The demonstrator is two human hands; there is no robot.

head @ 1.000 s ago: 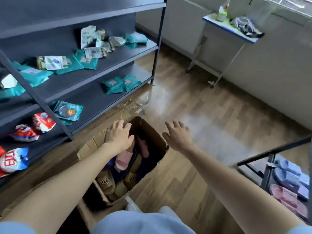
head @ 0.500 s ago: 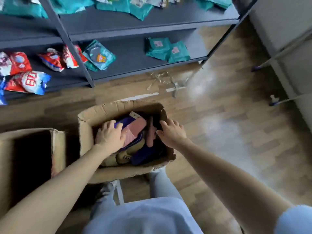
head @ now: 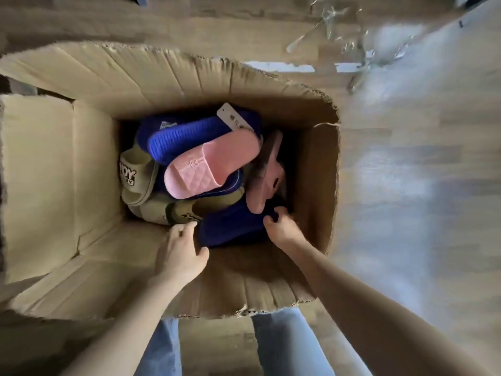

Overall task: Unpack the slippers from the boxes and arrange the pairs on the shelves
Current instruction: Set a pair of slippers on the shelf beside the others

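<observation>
An open cardboard box (head: 89,164) fills the view from straight above, with several slippers piled in it. A pink slipper (head: 208,165) lies on top, a second pink one (head: 267,175) stands on edge beside it. Blue slippers (head: 184,137) and olive-beige slippers (head: 137,177) lie around them. Another blue slipper (head: 230,229) sits at the near side. My right hand (head: 282,227) pinches that slipper's right end with curled fingers. My left hand (head: 181,251) is at its left end, fingers bent against its edge.
Brown wooden floor (head: 406,185) surrounds the box. Scraps of clear tape (head: 333,25) lie on the floor beyond the box's far right corner. My jeans-clad legs (head: 287,346) stand at the box's near edge. The shelves are out of view.
The view has dropped from the shelves to straight down into the box. Both hands have sunk deeper into it, onto the near blue slipper; the right now pinches its end.
</observation>
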